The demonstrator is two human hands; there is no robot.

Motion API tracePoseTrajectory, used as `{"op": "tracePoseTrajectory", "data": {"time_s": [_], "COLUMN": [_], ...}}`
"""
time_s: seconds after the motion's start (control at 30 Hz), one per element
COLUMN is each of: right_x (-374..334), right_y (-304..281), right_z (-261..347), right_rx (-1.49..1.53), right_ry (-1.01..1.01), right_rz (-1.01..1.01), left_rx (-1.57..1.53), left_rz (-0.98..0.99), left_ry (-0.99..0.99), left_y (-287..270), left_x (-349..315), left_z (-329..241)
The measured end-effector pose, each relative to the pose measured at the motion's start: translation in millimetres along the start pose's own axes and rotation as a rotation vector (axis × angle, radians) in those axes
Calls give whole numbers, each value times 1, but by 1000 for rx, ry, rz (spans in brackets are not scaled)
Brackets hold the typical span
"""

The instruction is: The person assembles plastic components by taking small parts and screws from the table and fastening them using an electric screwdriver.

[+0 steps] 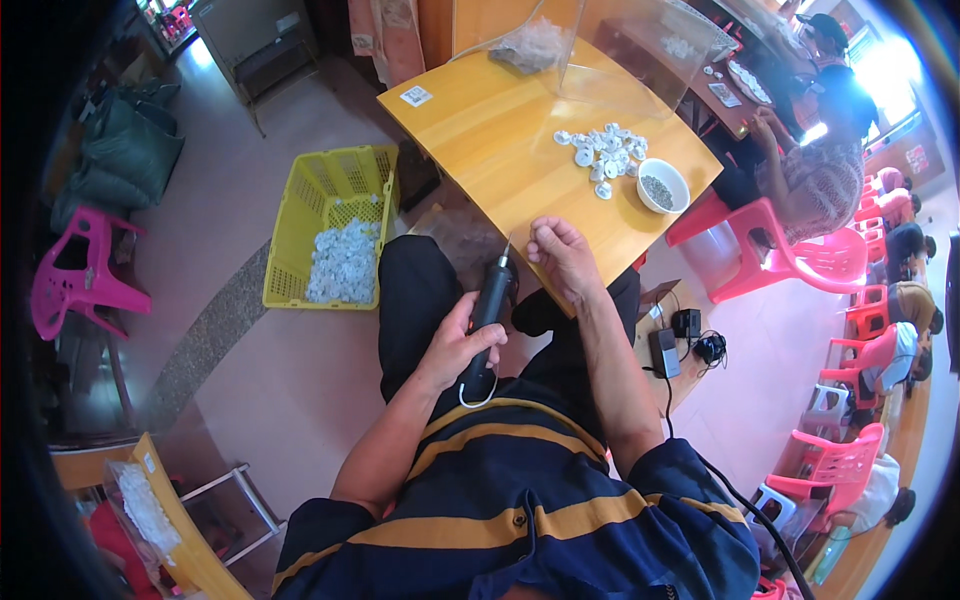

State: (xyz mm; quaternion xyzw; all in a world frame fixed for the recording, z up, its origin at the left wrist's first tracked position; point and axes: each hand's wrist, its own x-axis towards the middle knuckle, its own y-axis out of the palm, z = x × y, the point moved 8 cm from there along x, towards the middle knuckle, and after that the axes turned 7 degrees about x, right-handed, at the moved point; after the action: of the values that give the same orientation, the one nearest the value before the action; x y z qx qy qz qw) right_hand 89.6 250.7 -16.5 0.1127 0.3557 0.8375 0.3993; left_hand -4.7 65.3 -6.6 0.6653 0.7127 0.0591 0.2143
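Observation:
My left hand is wrapped round a black electric screwdriver, whose bit points up and away from me beside the table's near edge. A pale loop hangs from the tool's lower end. Just right of the bit, my right hand is closed in a pinch over the table edge; whatever is between its fingertips is too small to make out. On the wooden table lies a loose pile of small white round parts. To their right stands a white bowl holding many small grey metal pieces.
A yellow plastic crate on the floor at left holds many white parts. Transparent panels and a plastic bag are on the table's far side. Black adapters sit at right. Another person sits nearby at right.

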Motion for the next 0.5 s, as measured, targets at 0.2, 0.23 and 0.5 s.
{"op": "tracePoseTrajectory", "data": {"time_s": [0.2, 0.23, 0.5], "right_x": [5, 5, 2], "right_y": [-4, -1, 5], "right_z": [8, 10, 8], "right_rx": [-15, 3, -33], "right_ry": [-58, -71, -76], "right_rz": [-32, -12, 31], "left_rx": [-83, -111, -293], "left_rz": [41, 66, 148], "left_ry": [-10, 2, 37], "left_y": [-1, -1, 8], "left_x": [3, 3, 1], "left_z": [-1, -2, -17]}}
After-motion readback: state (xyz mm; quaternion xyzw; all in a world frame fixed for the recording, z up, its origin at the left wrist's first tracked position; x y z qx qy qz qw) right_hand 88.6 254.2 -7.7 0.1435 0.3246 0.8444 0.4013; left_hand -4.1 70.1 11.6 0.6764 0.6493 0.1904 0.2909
